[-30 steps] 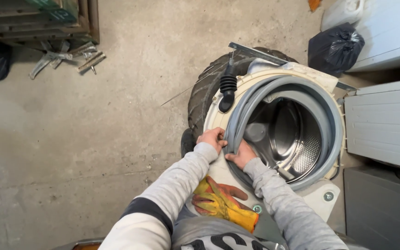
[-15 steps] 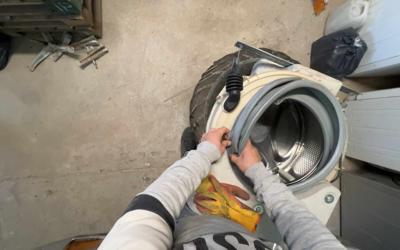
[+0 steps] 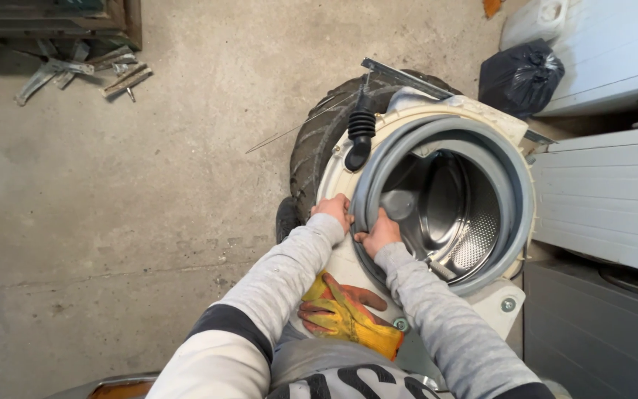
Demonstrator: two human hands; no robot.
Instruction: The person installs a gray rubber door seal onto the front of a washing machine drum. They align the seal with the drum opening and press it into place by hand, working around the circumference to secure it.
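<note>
Gasket (image 3: 378,159) pinched by fingers of both hands | drum (image 3: 452,214) on tyre (image 3: 311,148) | concrete floor (image 3: 134,222)

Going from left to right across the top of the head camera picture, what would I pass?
Metal scraps on the concrete floor, then the black ribbed shock absorber, the grey door seal of the washing machine drum, the black plastic bag, the white appliance panels.

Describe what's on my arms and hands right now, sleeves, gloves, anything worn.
Both hands, left hand and right hand, are bare, no gloves on. Both arms wear light grey long sleeves; the left sleeve has a black band, then white, toward the upper arm.
</note>
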